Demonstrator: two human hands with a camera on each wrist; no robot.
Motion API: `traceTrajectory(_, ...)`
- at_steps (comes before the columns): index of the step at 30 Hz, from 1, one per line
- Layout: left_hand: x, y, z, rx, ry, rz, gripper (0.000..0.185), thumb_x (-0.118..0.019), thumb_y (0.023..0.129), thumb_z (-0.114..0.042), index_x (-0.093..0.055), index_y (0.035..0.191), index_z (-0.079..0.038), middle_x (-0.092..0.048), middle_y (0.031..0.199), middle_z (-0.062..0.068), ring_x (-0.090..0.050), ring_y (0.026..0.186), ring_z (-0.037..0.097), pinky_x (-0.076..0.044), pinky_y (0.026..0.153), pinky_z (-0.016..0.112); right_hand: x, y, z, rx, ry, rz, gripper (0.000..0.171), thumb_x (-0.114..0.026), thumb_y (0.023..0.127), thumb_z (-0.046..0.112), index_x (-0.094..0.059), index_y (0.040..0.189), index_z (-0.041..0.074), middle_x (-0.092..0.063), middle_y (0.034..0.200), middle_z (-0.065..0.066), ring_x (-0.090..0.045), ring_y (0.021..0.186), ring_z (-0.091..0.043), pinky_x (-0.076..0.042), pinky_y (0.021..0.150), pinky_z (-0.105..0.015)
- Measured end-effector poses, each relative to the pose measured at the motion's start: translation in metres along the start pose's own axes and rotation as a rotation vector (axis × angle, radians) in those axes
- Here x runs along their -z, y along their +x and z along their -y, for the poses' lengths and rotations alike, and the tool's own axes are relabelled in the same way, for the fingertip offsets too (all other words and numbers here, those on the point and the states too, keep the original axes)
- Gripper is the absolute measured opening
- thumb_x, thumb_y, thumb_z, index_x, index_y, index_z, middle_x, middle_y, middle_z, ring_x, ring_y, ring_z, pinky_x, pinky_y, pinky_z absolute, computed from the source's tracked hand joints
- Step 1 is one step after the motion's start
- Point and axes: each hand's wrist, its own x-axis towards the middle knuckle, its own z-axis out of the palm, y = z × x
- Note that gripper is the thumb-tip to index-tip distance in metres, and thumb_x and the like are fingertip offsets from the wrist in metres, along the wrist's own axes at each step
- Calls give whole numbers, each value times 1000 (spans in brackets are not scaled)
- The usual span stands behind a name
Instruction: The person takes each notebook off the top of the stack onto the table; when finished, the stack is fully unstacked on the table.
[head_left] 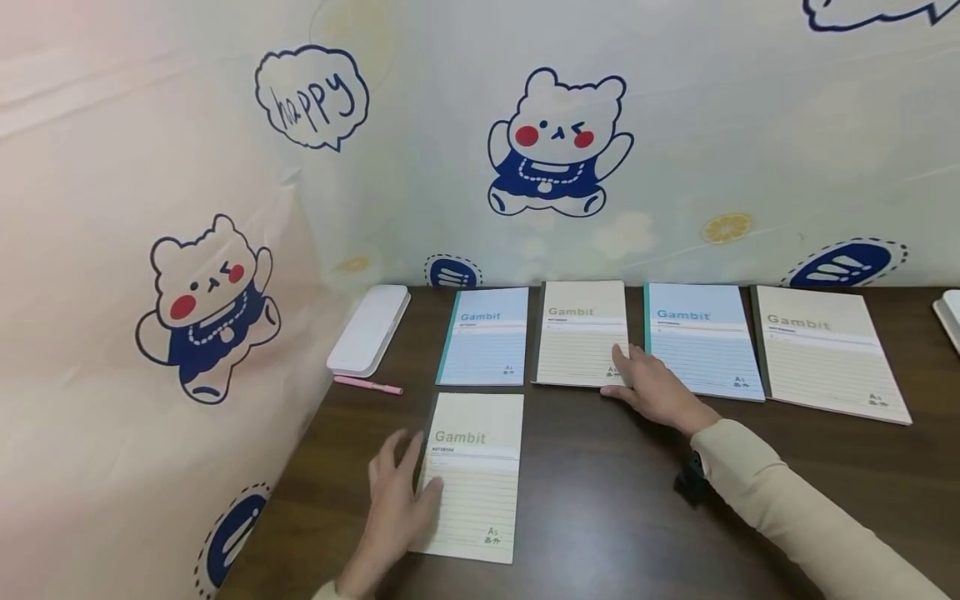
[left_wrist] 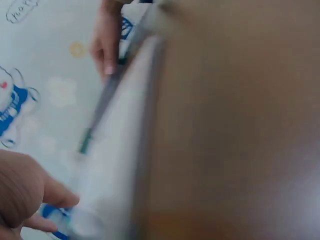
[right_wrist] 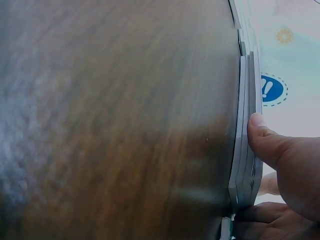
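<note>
My right hand (head_left: 660,392) grips the lower right corner of the cream notebook (head_left: 581,325) in the middle of the back row. In the right wrist view, its thumb (right_wrist: 267,142) lies against the front edge of several stacked notebooks (right_wrist: 245,135), with the other fingers round the side. My left hand (head_left: 397,492) is at the left edge of another cream notebook (head_left: 476,475) lying nearer me. Its fingers are spread and slightly bent, its thumb over the cover. The left wrist view is blurred; that hand (left_wrist: 30,190) shows at its lower left.
A blue notebook (head_left: 483,333) lies left in the back row; another blue notebook (head_left: 701,337) and a cream notebook (head_left: 828,350) lie right. A white case (head_left: 367,329) and a pink pen (head_left: 367,384) are at the far left. A white object (head_left: 951,312) stands at the right edge.
</note>
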Motion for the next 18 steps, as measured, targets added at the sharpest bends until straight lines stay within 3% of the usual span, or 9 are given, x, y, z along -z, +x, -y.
traceTrajectory(4, -4, 54, -29, -151, -40, 50, 77, -79, 79, -10, -39, 145, 2, -32, 152, 26, -30, 138, 44, -34, 107, 61, -3, 1, 0, -27, 9, 3, 70, -62, 94, 30, -35, 142, -14, -39, 139, -42, -41, 129, -55, -38, 103, -62)
traceTrajectory(7, -26, 98, -55, -220, -69, 188, 89, -80, 80, -17, -29, 151, -2, -29, 157, 20, -27, 145, 37, -28, 115, 54, -6, 1, 1, -43, 13, 0, 70, -63, 94, 29, -36, 142, -13, -39, 140, -41, -41, 129, -55, -39, 102, -61)
traceTrajectory(10, -58, 134, -77, -212, -56, 341, 101, -82, 78, -26, -20, 154, -6, -21, 160, 18, -23, 147, 33, -26, 118, 47, -8, 0, 1, -55, 17, -3, 70, -64, 93, 30, -36, 142, -13, -40, 140, -40, -42, 128, -54, -40, 102, -61)
traceTrajectory(13, -85, 154, -89, -192, 2, 425, 107, -84, 75, -29, -18, 154, -4, -17, 159, 23, -22, 147, 37, -28, 117, 47, -8, 1, 2, -52, 15, 3, 71, -63, 94, 30, -36, 142, -13, -40, 140, -41, -43, 128, -54, -41, 101, -60)
traceTrajectory(18, -107, 165, -99, -174, 10, 401, 102, -84, 75, -25, -22, 152, 0, -20, 157, 25, -24, 146, 39, -31, 116, 45, -2, 2, 1, -50, -22, -5, 71, -62, 94, 32, -36, 142, -14, -42, 137, -42, -47, 124, -54, -43, 99, -59)
